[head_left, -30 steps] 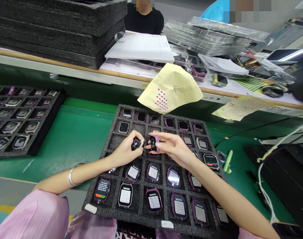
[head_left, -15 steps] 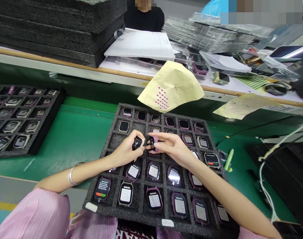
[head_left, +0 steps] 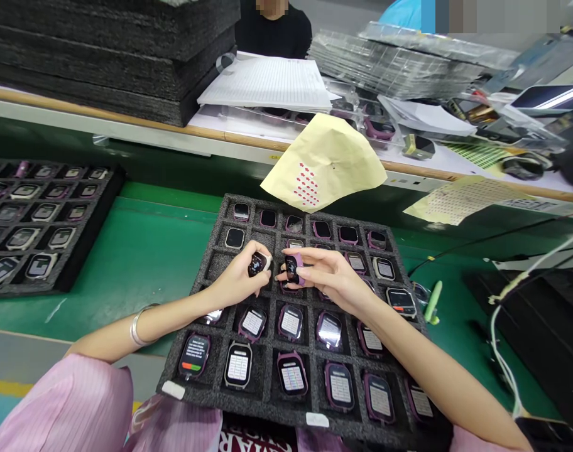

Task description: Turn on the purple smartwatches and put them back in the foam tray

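Note:
My left hand [head_left: 242, 271] is closed on a silver-cased smartwatch body [head_left: 257, 263], its dark lit face showing. Beside it, my right hand [head_left: 331, 274] pinches a purple smartwatch body [head_left: 292, 269] between thumb and fingers, its screen turned partly left. Both watches are held above a black foam tray [head_left: 277, 427] divided into square pockets. Many pockets hold strapless watches in purple or silver; several show white pages of text. One purple watch [head_left: 195, 355] at the near left shows red and green bars. My hands and forearms cover some pockets.
A second foam tray [head_left: 91, 251] of watches lies at the left on the green bench [head_left: 140, 245]. Thick black foam blocks [head_left: 126, 63], papers [head_left: 272, 85] and clear plastic trays [head_left: 390, 63] fill the shelf. Yellow sheets [head_left: 347, 157] hang from its edge. White cables [head_left: 498, 326] run at the right.
My right hand has moved slightly right with the purple watch, whose face is turned more into view. The gap between the two watches is wider. My left hand has shifted slightly left.

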A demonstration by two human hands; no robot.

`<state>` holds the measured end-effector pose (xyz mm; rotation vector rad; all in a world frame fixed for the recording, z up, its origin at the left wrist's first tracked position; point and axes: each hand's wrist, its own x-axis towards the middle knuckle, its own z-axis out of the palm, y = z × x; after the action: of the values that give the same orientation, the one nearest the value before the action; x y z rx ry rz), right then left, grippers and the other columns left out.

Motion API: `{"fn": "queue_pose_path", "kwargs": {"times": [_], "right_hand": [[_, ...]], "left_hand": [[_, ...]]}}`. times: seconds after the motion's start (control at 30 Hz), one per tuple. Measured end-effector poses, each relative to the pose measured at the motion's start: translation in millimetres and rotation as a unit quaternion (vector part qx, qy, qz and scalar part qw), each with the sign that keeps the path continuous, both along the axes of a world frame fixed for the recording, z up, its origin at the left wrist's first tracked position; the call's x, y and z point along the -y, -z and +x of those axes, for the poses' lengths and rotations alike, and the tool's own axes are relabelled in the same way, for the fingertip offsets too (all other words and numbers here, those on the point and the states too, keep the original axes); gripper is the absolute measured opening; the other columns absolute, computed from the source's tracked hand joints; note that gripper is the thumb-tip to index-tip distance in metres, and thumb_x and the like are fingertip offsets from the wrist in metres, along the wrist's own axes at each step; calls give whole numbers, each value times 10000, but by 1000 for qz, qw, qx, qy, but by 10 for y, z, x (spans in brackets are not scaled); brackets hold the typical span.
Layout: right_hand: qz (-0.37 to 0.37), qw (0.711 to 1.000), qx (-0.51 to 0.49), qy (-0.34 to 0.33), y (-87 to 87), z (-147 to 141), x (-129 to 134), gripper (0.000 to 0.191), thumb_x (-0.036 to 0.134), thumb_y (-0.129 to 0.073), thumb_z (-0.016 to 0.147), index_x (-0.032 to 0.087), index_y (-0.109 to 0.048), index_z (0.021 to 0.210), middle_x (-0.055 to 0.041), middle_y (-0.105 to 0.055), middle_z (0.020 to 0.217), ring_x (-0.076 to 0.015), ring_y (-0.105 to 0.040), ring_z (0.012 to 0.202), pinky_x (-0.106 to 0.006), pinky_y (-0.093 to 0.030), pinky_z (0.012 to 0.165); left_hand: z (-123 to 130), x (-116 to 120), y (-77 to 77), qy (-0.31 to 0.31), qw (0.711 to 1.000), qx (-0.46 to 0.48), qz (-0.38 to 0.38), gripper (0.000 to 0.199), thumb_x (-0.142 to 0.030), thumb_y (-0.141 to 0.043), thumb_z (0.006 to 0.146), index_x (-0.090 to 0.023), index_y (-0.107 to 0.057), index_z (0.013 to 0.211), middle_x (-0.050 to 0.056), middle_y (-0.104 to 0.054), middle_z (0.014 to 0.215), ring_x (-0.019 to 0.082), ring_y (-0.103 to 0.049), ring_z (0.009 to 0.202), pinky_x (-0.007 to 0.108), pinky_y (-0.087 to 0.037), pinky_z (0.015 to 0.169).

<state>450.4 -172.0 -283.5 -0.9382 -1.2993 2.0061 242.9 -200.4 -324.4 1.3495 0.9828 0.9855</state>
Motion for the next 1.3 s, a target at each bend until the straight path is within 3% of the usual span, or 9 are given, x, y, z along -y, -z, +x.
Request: {"fn": "queue_pose_path", "kwargs": {"times": [0.13,0.23,0.4,0.63,0.9,1.3], "right_hand": [[-12,1000,-9,-11,-3,5,-6,355,235,-726,808,184,-653,1151,-85,-678,1033,-275,-689,958,-441,-554,869],[-33,999,-21,-14,1,12,-32,350,224,-698,834,180,-629,1173,-99,-687,1074,-245,-682,969,-417,-548,881],[-85,995,-42,5,-19,35,-82,410,243,-683,843,148,-582,1228,-137,-689,1115,-257,-662,1030,-446,-462,993],[-109,994,-24,18,-20,37,-73,464,219,-658,842,138,-525,1278,-167,-649,1198,-296,-651,1053,-452,-512,913],[-28,999,32,31,-12,37,-63,465,198,-683,793,166,-576,1244,-120,-666,1179,-260,-671,1000,-387,-563,833],[62,995,64,45,27,38,-23,443,262,-722,797,212,-609,1223,-90,-681,1159,-245,-689,937,-412,-576,813]], "left_hand": [[15,2,2,-4,1000,7,-10,206,-142,-543,793,-196,-418,948,-84,-416,716,10,-413,398,135,-347,365],[35,-10,-9,-4,998,42,-38,294,-217,-615,780,-184,-434,1009,-70,-481,711,38,-474,425,168,-422,409],[44,-54,-52,-27,977,164,-132,289,-232,-556,770,-151,-533,1046,27,-569,813,169,-618,705,262,-540,498],[34,-29,-52,-46,970,202,-130,328,-167,-506,780,-166,-546,1105,71,-572,1043,177,-614,837,310,-589,637],[33,-16,-23,-29,978,180,-102,367,-143,-485,778,-173,-524,1142,67,-592,1035,207,-632,921,309,-594,674],[47,-5,-59,-23,986,145,-81,323,-172,-522,770,-170,-537,1092,48,-588,959,186,-621,873,294,-584,652]]}}
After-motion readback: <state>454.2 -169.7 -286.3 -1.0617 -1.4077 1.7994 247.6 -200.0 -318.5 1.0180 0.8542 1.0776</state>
